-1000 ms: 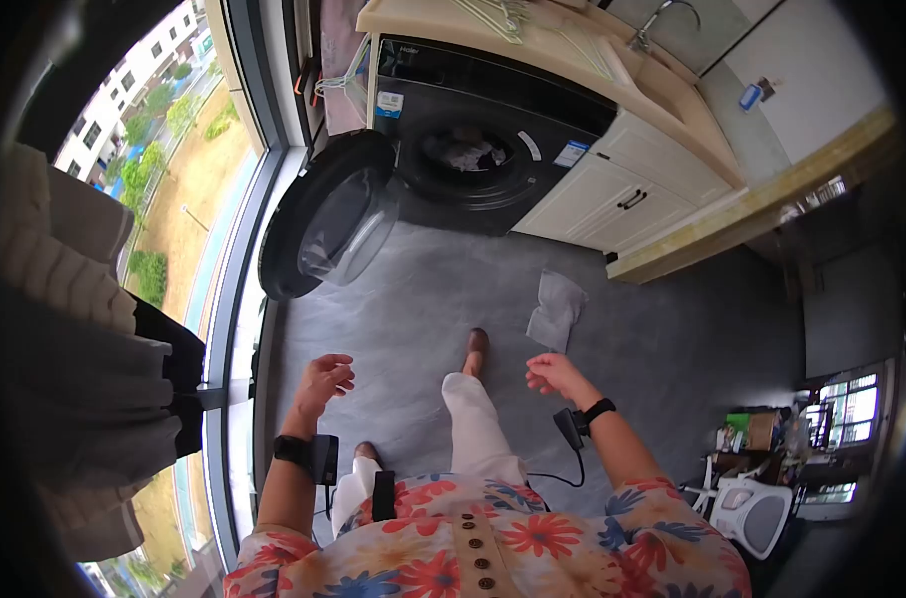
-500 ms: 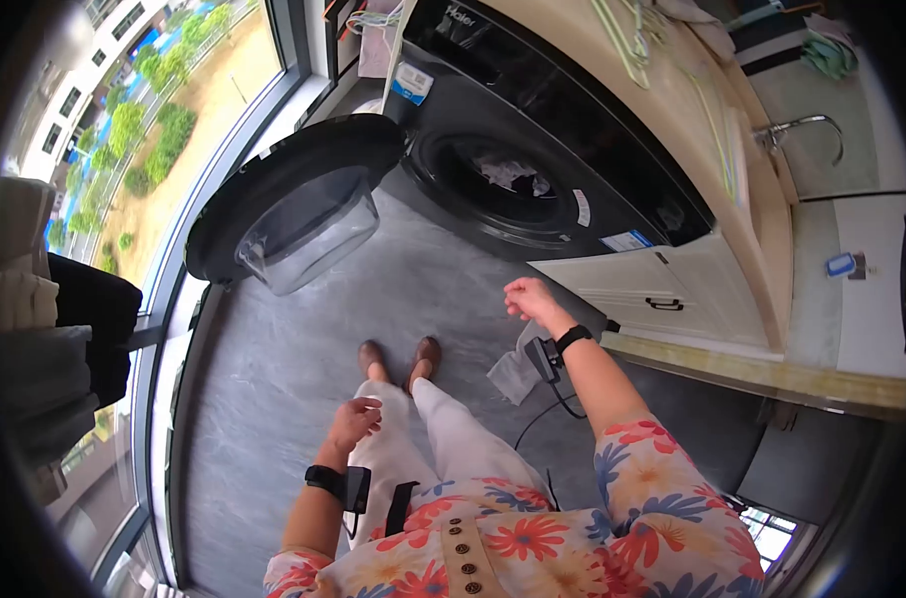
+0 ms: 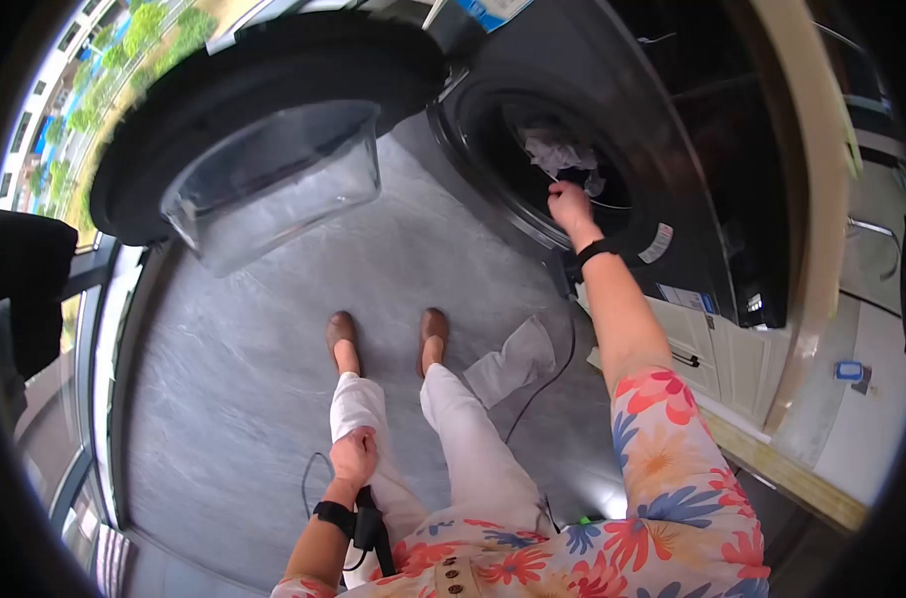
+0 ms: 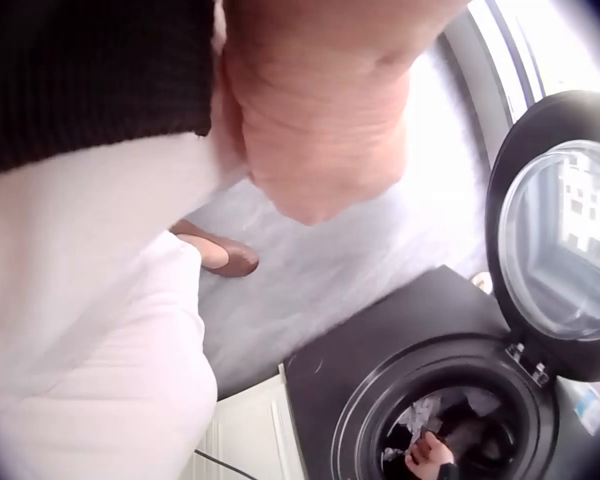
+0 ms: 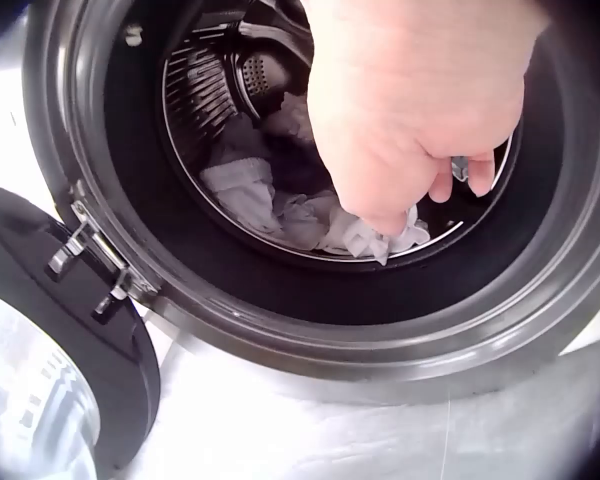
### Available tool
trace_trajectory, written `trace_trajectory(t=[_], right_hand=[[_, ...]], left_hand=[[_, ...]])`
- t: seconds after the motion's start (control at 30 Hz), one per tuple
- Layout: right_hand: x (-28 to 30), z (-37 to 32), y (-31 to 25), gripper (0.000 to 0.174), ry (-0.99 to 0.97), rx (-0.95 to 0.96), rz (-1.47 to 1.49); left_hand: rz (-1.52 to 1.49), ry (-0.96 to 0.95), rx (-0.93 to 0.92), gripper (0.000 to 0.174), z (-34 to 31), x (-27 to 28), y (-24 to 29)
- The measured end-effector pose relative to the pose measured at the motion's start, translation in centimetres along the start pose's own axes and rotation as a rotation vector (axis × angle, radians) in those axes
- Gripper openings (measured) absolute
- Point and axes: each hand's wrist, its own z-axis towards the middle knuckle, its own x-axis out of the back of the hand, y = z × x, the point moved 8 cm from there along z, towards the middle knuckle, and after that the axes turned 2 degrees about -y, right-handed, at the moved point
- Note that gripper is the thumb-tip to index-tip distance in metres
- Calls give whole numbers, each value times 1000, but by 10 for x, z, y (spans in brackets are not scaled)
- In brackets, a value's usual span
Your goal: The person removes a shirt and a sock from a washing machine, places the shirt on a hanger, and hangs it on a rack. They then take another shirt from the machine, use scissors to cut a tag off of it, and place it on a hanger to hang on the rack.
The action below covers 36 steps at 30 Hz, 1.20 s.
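Observation:
My right hand (image 3: pixel 573 207) reaches into the round opening of a black front-loading washing machine (image 3: pixel 662 169). White and grey laundry (image 3: pixel 558 151) lies in its drum (image 5: pixel 200 80), and in the right wrist view the fingers (image 5: pixel 440 185) hang bent just over the white cloth (image 5: pixel 365 238) at the drum's lip. That hand's palm side is turned away. Low at the left thigh hangs my left hand (image 3: pixel 354 456), its fingers loosely curled with nothing held. The machine's door (image 3: pixel 284 60) with its clear glass bowl (image 3: pixel 284 179) is swung wide to the left.
A pale cloth (image 3: pixel 513 361) lies on the grey floor (image 3: pixel 244 319) before the machine. White cabinet doors (image 3: pixel 737 359) adjoin it on the right. Windows (image 3: pixel 64 329) line the left side. A thin cable (image 3: pixel 543 389) runs from the right wrist.
I have moved up to the washing machine, which now fills more of the view. My right hand has gone forward into its opening, while the left stays low by the leg.

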Motion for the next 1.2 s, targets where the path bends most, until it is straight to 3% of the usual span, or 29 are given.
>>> trace_trajectory(t=[0.03,0.13,0.17,0.27,0.33,0.47,0.57,0.63,0.7,0.83,0.9,1.03,1.07,1.13,1.2], right_hand=[[-4,14,0,23,-11,37,-76],[-17,55,-6,23,47,265,-450],[-22,66,3,22,-4,175,-451],[-26,78,5,22,28,205,-572],[-42,97,16,22,25,330,-696],[-61,111,26,24,-64,390,-738],[-34,87,-7,25,19,480,-530],[-14,69,-25,22,93,424,-132],[4,24,-50,21,139,419,48],[15,-62,-55,20,46,352,339],[29,-98,-49,19,-46,199,401],[93,-177,-86,15,-302,80,962],[115,-193,-91,15,-293,84,966],[140,-224,-109,13,-452,84,1125],[165,-247,-123,12,-504,63,1249]], left_hand=[[-18,129,-32,11,5,3,8],[-98,177,-8,8,4,-6,12],[-126,205,6,8,4,-7,12],[-164,261,6,10,4,-9,14],[-170,290,-18,10,6,-7,16],[-174,295,-1,10,9,-4,17],[-154,301,-32,9,10,0,22],[-134,289,-23,8,11,0,23],[-111,289,-31,7,11,2,21],[-41,237,28,7,9,-1,12],[-17,188,44,9,9,-4,7],[41,13,127,13,16,-12,-4],[26,-177,151,27,20,-18,-5],[-83,-312,112,53,28,-4,23],[-177,-168,-146,77,32,42,96]])
